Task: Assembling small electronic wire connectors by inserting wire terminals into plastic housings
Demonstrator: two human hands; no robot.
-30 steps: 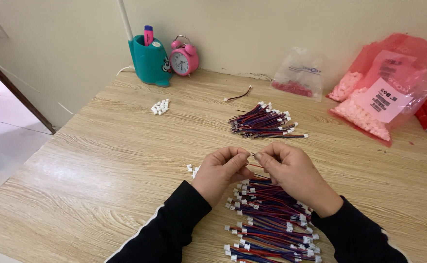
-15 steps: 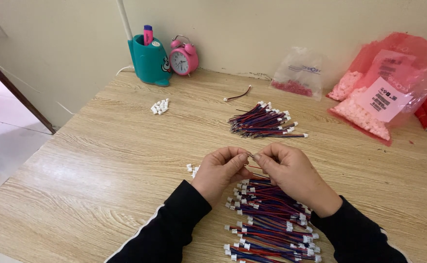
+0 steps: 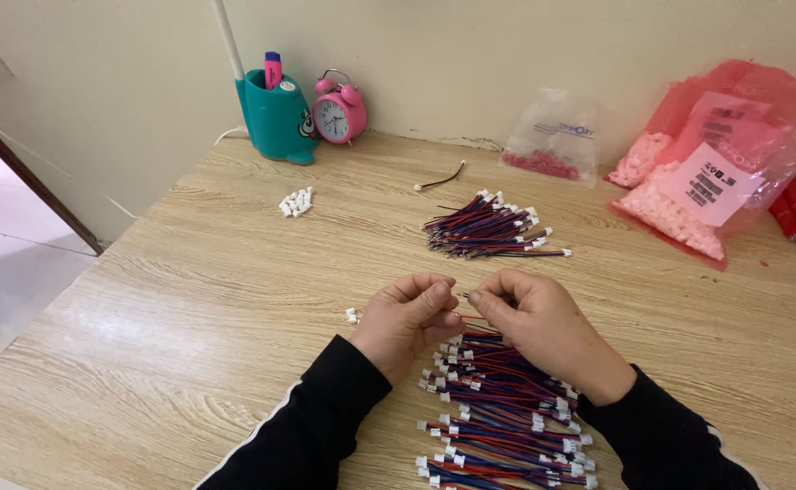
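While our left hand (image 3: 407,319) and right hand (image 3: 532,319) meet fingertip to fingertip, pinched on a thin wire lead (image 3: 467,296), we judge the work partway: one finished-looking wire bundle (image 3: 491,231) lies further back, a larger wire heap (image 3: 498,413) sits under our wrists, and loose white connectors (image 3: 295,201) wait well apart.

Thin red-blue wire lead (image 3: 467,308) pinched between my fingertips, ends mostly hidden. Under my hands a pile of red-blue leads with white connectors (image 3: 498,413) lies fanned on the wooden table.
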